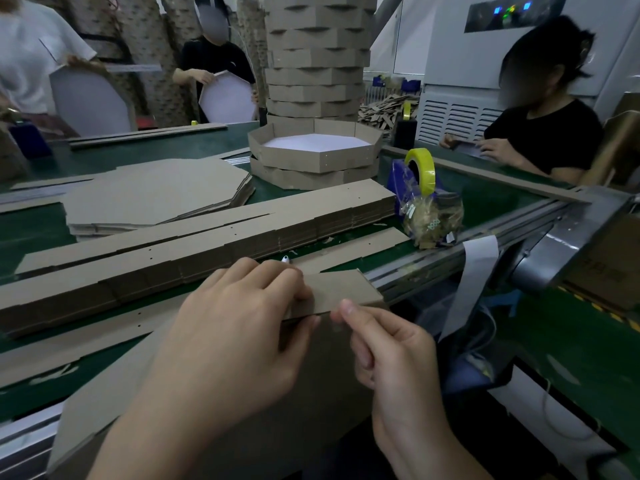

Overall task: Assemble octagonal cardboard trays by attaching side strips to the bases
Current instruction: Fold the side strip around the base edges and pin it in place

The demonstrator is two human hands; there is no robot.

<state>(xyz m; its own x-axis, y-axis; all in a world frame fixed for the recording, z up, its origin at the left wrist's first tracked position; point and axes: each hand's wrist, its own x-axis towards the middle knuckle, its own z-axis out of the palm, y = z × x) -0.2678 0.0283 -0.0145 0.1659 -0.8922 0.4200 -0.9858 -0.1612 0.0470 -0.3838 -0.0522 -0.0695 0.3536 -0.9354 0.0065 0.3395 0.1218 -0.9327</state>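
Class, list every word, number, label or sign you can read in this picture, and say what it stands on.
No text can be read with certainty.
Green print on the plastic bag: too small and blurred to read.
Dark marks on the brown box at the right edge: too blurred to read.
On the machine panel: coloured lights only, no legible words.

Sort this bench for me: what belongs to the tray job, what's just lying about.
Job: side strip in left hand; base beneath it; strip stack; base stack; finished trays.
Lying about: plastic bag; hanging paper strip; tape dispenser, untouched.
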